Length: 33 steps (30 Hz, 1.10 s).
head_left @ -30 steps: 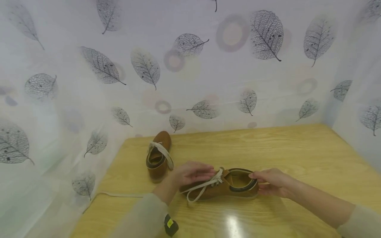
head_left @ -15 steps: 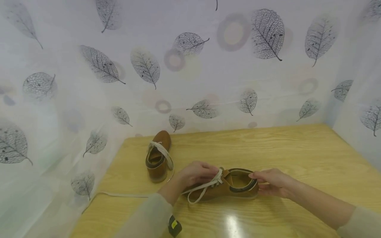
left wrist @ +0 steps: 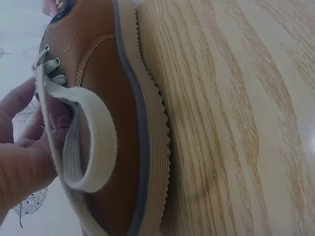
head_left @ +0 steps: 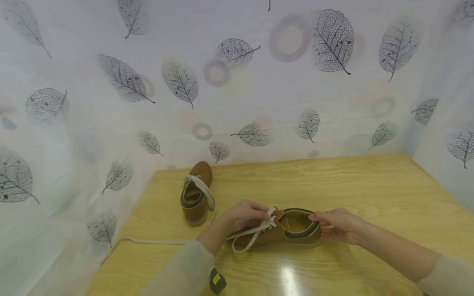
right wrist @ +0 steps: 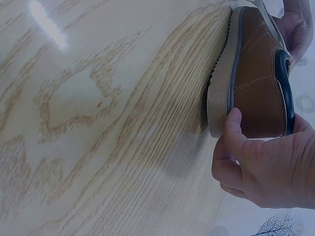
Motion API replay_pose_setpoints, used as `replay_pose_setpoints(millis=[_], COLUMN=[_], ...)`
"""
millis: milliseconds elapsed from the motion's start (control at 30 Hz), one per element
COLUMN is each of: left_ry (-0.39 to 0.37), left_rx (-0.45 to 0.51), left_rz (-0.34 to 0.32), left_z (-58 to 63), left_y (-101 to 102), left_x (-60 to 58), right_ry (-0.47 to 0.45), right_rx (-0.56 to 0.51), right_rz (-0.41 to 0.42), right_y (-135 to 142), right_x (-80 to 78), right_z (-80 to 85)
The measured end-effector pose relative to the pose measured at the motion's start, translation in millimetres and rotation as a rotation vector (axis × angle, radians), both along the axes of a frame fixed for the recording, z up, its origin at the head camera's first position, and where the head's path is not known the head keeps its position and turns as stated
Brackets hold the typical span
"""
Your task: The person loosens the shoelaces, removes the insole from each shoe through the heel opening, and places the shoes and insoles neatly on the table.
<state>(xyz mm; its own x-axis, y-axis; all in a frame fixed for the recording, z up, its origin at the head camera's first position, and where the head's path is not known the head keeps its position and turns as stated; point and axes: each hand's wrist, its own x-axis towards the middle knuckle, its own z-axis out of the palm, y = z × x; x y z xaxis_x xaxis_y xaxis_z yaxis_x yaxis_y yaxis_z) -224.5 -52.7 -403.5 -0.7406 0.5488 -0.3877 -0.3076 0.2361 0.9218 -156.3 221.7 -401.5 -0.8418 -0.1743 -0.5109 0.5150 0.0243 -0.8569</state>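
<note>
L grip point(head_left: 242, 217) pinching lace point(left wrist: 102, 132); R grip point(head_left: 338, 226) pinching shoe point(head_left: 272, 240); 2nd shoe point(head_left: 195, 211), cord point(head_left: 155, 241) nr L arm point(head_left: 196, 255)

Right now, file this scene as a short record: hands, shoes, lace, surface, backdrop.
left hand: fingers curled at the lace
right hand: grips the near shoe's heel end
near shoe: brown, upright, toe toward the person's left
lace: pale, looped over the near shoe's side
far shoe: brown, untouched, toe pointing away
table: yellowish wood grain
backdrop: pale sheet, leaf print
</note>
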Motion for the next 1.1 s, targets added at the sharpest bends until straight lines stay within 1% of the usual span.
replay_pose_setpoints(millis=[67, 133, 167, 267, 400, 467, 533, 600, 700, 767, 1033, 1100], left_ry=[-0.014, -0.038, -0.044, -0.104, -0.211, -0.237, -0.224, -0.196, -0.147, -0.131, -0.116, -0.128], left_rx=[0.042, 0.093, 0.109, 0.156, 0.265, 0.322, 0.357, 0.381, 0.414, 0.444, 0.529, 0.553], left_rz=[-0.018, -0.016, -0.008, 0.032, 0.092, 0.107, 0.119, 0.136, 0.160, 0.182, 0.240, 0.260], left_z=[-0.5, -0.2, 0.0, -2.0, -6.4, -7.9, -7.8, -6.6, -2.0, 2.2, 20.6, 23.6], left_y=[-2, -2, -2, -3, -8, -11, -15, -20, -26, -30, -50, -56], left_x=[-0.4, -0.6, -0.6, -2.4, -6.4, -8.6, -10.5, -12.2, -13.1, -12.9, -10.3, -10.2], right_ry=[-0.003, -0.004, -0.005, -0.007, -0.004, -0.005, -0.004, -0.004, -0.002, -0.001, -0.007, -0.010], right_rx=[-0.012, -0.020, -0.020, -0.023, -0.021, -0.023, -0.023, -0.026, -0.032, -0.032, -0.017, -0.012], right_rz=[-0.002, -0.005, -0.010, -0.016, -0.013, -0.016, -0.015, -0.015, -0.011, -0.009, -0.013, -0.019], right_y=[0, 0, 0, 0, 0, -1, -1, -2, -3, -3, -2, -2], right_x=[0.1, 0.1, 0.2, 0.5, 0.9, 1.2, 1.3, 1.5, 1.9, 1.9, 2.8, 2.8], right_z=[-0.1, -0.1, 0.0, 0.1, 0.2, 0.7, 1.1, 1.8, 1.9, 1.8, 2.0, 2.0])
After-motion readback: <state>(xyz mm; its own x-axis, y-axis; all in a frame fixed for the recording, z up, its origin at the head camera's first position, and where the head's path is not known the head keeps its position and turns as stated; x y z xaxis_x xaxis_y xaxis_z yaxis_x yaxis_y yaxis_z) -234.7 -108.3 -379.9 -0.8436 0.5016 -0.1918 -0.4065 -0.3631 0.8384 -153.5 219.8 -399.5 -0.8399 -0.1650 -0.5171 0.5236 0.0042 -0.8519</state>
